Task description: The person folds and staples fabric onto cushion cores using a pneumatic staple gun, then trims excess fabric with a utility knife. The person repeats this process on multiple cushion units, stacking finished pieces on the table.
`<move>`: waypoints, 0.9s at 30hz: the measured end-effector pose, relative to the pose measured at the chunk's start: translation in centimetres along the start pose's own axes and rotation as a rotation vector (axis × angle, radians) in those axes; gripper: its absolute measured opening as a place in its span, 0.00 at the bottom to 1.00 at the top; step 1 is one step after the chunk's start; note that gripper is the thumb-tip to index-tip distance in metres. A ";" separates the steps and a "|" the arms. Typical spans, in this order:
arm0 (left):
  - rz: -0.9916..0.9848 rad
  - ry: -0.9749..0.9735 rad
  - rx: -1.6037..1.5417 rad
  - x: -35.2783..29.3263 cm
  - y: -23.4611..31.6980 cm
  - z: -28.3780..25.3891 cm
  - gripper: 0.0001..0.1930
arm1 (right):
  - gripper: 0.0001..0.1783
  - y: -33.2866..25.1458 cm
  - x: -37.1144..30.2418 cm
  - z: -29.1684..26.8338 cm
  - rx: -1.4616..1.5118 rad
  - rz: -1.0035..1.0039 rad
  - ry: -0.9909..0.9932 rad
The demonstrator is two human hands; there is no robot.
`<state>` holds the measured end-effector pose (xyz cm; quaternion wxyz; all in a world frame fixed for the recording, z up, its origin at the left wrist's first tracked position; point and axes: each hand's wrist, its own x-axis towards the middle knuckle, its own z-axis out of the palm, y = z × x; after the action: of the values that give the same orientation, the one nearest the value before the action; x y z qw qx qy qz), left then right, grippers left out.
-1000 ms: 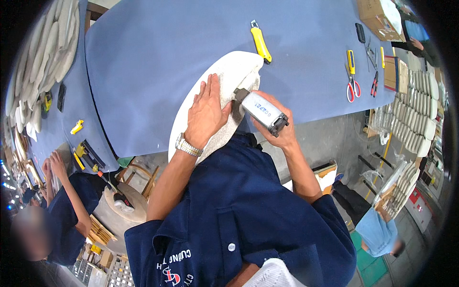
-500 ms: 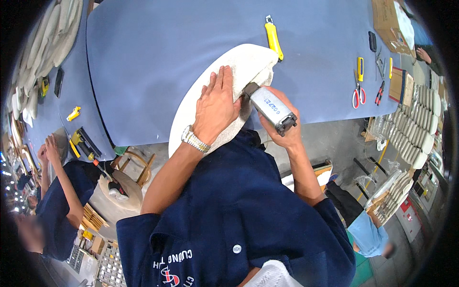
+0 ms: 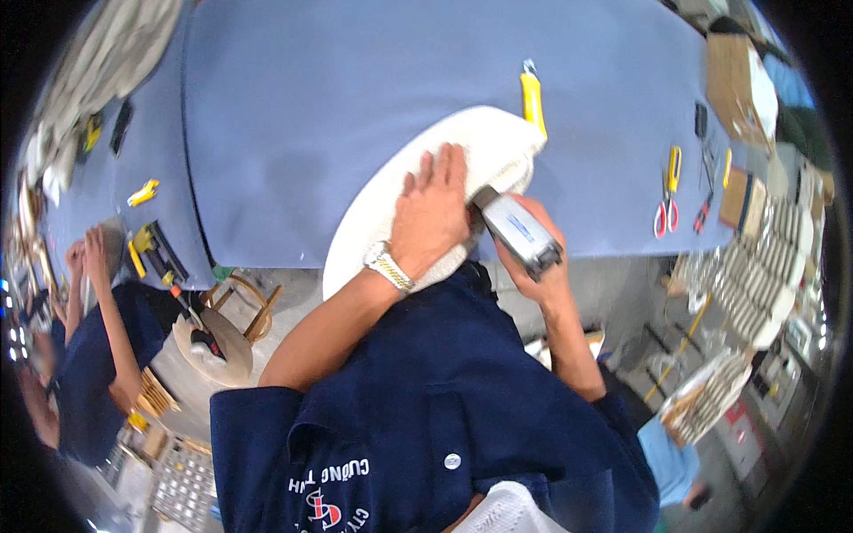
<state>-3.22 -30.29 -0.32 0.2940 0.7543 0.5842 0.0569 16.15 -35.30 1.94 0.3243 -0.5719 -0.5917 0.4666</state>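
A rounded cushion covered in off-white fabric [image 3: 355, 240] leans over the near edge of the table, its lower end close to my body. My left hand [image 3: 431, 209] lies flat on it, fingers stretched out, with a metal watch on the wrist. In my right hand [image 3: 549, 282] is a grey staple gun [image 3: 518, 233], gripped by its body. The gun's nose meets the cushion's right edge, close to my left thumb; the exact contact point is hidden. A yellow utility knife [image 3: 532, 105] lies just beyond the cushion's far tip.
On the blue table [image 3: 284, 115] to the right lie scissors [image 3: 668, 191], small hand tools and a cardboard box [image 3: 737, 89]. Stacked pale pads [image 3: 755, 275] stand farther right. At left, a co-worker's hands [image 3: 93, 258] are near another staple gun [image 3: 160, 253].
The whole view has shifted, so table, cushion and hands appear lower and mostly farther right. My left hand stays flat on the cushion, and the staple gun remains at its edge.
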 end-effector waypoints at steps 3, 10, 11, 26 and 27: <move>0.030 0.044 -0.038 -0.3 -0.6 1.7 0.48 | 0.30 1.8 -1.5 1.0 -0.035 0.000 0.076; 0.026 0.066 -0.018 -0.6 -0.6 0.7 0.40 | 0.31 5.7 -2.2 0.5 -0.021 0.218 0.048; 0.033 0.100 -0.021 -0.7 -0.8 1.2 0.39 | 0.31 5.2 -1.8 0.3 -0.019 0.302 0.036; 0.313 0.047 -0.592 -7.6 -4.5 -7.2 0.34 | 0.16 2.2 -0.1 1.5 -0.029 0.200 0.164; 0.336 0.045 -0.764 -9.0 -4.3 -10.3 0.27 | 0.15 1.7 -0.1 1.6 -0.019 0.207 0.200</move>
<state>-14.09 -34.05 8.27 0.5265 0.6744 0.3960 0.3335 15.37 -35.88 -0.16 0.3263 -0.6765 -0.4987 0.4326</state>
